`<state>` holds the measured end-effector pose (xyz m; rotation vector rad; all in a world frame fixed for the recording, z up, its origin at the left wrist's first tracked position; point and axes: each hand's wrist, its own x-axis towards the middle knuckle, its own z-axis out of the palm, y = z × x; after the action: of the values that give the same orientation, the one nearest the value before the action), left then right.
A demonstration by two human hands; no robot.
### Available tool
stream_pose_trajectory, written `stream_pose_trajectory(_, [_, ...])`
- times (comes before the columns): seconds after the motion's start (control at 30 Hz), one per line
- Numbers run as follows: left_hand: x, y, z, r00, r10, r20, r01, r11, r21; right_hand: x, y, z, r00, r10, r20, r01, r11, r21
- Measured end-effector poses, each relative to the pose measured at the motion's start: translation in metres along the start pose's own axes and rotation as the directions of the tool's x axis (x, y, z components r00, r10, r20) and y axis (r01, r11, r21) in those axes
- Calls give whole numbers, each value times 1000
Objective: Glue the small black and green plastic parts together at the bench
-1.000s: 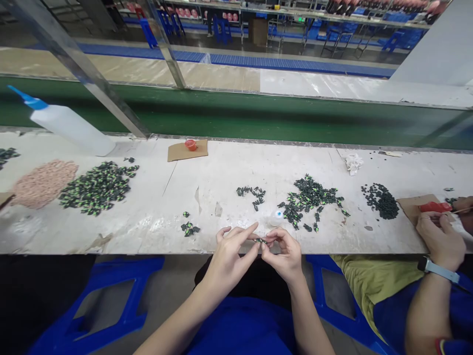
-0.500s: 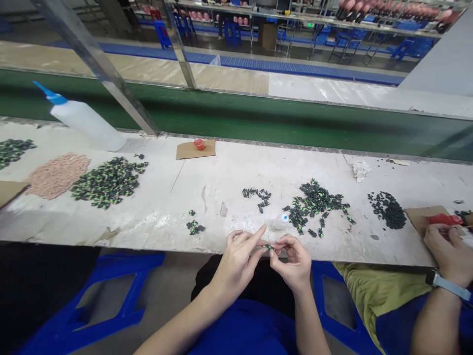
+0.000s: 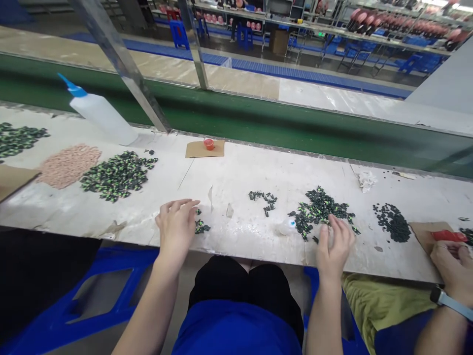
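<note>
My left hand lies on the white workbench with its fingers stretched out, open, their tips beside a small cluster of green-and-black pieces. My right hand is open too, its fingers spread over the near edge of a larger pile of dark green pieces. A small white bottle with a blue cap lies between my hands. A short scatter of pieces sits behind it.
A white squeeze bottle, a pink pile and a green-black pile are at the left. A red cap sits on cardboard. A co-worker's hand works at the right near a dark pile.
My hands, pinched together on a small piece at the bench edge, have parted. The left went left to the small cluster, the right went right to the big pile. Both now hold nothing.
</note>
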<state>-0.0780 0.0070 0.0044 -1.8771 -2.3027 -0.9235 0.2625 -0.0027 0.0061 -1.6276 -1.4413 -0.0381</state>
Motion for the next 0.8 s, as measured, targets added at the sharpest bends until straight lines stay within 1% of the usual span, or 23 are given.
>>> stream_pose_trajectory(0.03, [1,-9,3,999,23,38,-24,999,32,-1,-1,1,996,-57,71,58,998,-19])
stream_pose_trajectory(0.07, [2,-17,7,994,69,81,-72,997,34,-3,-4,2,984,-101,149,105,994,-20])
stream_pose_trajectory(0.13, [1,-28,13,987,128,101,-131,991,15,-8,-9,7,943,-157,293,167,986,-6])
stream_pose_trajectory(0.17, [2,-32,16,984,145,104,-146,989,2,-10,-12,10,925,-174,338,187,982,-5])
stream_pose_trajectory(0.23, [5,-37,18,982,144,121,-143,990,-16,-12,-17,15,905,-190,381,208,978,-6])
stream_pose_trajectory(0.33, [12,-36,17,976,132,174,-123,991,-59,-13,-21,19,902,-185,390,179,982,52])
stream_pose_trajectory(0.4, [15,-28,15,969,156,192,-131,982,-137,-13,-24,18,908,-154,389,100,983,155])
stream_pose_trajectory(0.47, [12,-13,14,952,219,213,-160,951,-263,-14,-27,16,904,-92,419,-30,961,274])
stream_pose_trajectory(0.53, [4,9,17,924,296,241,-186,900,-394,-17,-30,14,881,-10,472,-174,923,344])
stream_pose_trajectory(0.6, [-8,31,23,882,375,286,-209,855,-474,-21,-33,13,868,55,493,-270,887,375])
stream_pose_trajectory(0.63, [-14,41,26,863,408,297,-224,836,-500,-23,-34,13,872,73,484,-291,872,394])
stream_pose_trajectory(0.7, [-23,55,33,838,451,307,-247,816,-523,-27,-35,15,897,86,433,-299,840,453])
stream_pose_trajectory(0.8, [-30,62,41,836,462,297,-265,812,-519,-32,-35,20,930,111,352,-299,784,544])
